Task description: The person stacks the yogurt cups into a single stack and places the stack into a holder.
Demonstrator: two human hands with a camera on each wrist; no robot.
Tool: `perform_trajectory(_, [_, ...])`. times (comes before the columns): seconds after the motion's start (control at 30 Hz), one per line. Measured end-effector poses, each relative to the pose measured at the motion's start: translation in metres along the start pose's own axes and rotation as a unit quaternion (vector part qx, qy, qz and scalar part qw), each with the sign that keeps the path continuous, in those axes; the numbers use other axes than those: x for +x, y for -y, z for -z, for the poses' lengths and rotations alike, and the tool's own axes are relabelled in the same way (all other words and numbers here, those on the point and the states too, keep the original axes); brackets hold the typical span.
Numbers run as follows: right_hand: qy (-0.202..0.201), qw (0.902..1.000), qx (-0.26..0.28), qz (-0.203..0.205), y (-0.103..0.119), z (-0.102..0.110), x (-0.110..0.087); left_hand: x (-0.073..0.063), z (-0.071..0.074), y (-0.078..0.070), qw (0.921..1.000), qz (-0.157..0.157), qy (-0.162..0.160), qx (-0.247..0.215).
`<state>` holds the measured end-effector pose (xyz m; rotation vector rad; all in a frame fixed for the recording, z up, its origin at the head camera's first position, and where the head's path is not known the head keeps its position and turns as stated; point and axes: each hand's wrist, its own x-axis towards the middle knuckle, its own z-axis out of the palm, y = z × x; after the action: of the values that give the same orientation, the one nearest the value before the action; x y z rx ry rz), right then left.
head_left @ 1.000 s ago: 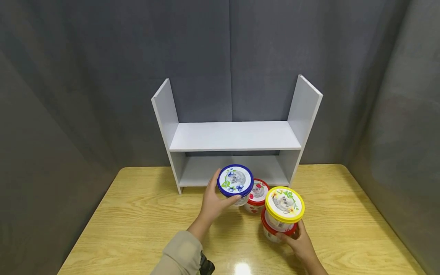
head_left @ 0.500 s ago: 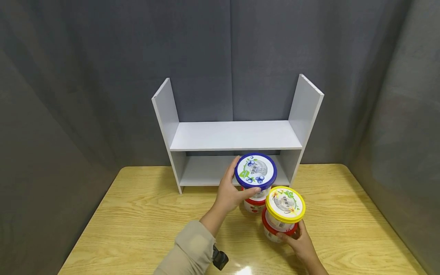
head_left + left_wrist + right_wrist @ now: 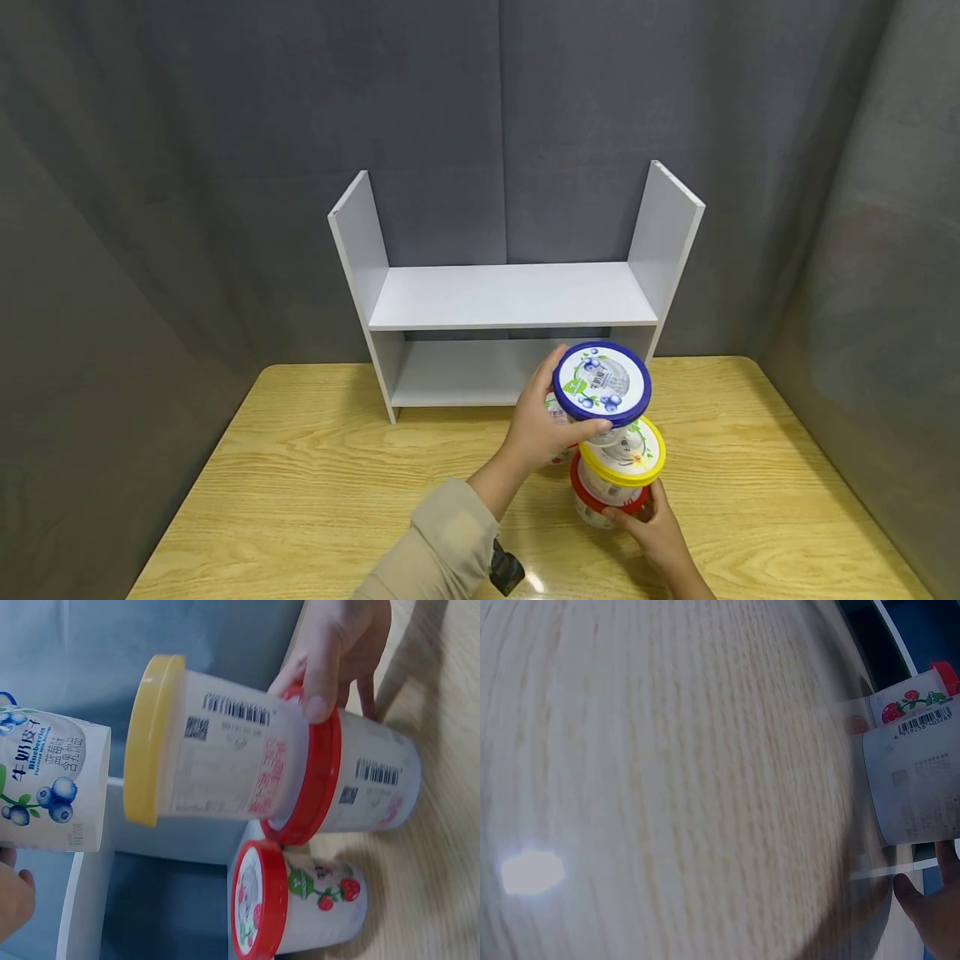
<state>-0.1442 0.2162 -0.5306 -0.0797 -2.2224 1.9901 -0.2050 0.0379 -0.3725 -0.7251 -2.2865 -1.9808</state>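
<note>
My left hand (image 3: pixel 536 425) grips a blue-lidded blueberry tub (image 3: pixel 602 383) and holds it over a yellow-lidded tub (image 3: pixel 622 467). In the left wrist view a small gap shows between the base of the blueberry tub (image 3: pixel 56 780) and the yellow lid (image 3: pixel 154 742). The yellow-lidded tub stands on a red-lidded tub (image 3: pixel 367 776). My right hand (image 3: pixel 656 537) holds that lower tub around its lid, thumb in front. Behind the stack, partly hidden by my left hand, stands a second red-lidded tub with strawberry pictures (image 3: pixel 322 900).
A white two-tier shelf (image 3: pixel 513 296) stands at the back of the wooden table (image 3: pixel 315 500). Its lower board (image 3: pixel 450 375) is close behind the tubs. Grey curtains (image 3: pixel 187 208) enclose the back and both sides.
My left hand has carried the blueberry tub to the right, from beside the rear strawberry tub, past above it, to over the yellow lid. My right hand and the stack have stayed put.
</note>
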Motion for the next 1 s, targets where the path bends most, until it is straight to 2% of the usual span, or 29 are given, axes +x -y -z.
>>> perform_trajectory(0.1, [0.002,1.0000,-0.001,-0.007,0.000,0.000,0.000,0.000,-0.007,0.000,1.0000,-0.003,0.009,0.000])
perform_trajectory(0.3, [0.005,0.9997,-0.005,-0.025,0.001,0.001,-0.001,-0.001,-0.022,0.002,0.9993,0.018,0.032,-0.005])
perform_trajectory(0.43, [0.007,0.9997,-0.006,-0.023,0.000,0.002,0.000,-0.002,-0.029,0.003,0.9988,0.020,0.044,-0.002])
perform_trajectory(0.67, [0.010,0.9999,-0.005,0.001,-0.002,0.002,0.001,-0.003,-0.033,0.002,0.9987,0.014,0.047,0.011])
perform_trajectory(1.0, [0.011,0.9998,-0.002,0.013,-0.001,0.001,0.000,-0.002,-0.033,0.002,0.9983,0.013,0.055,0.014])
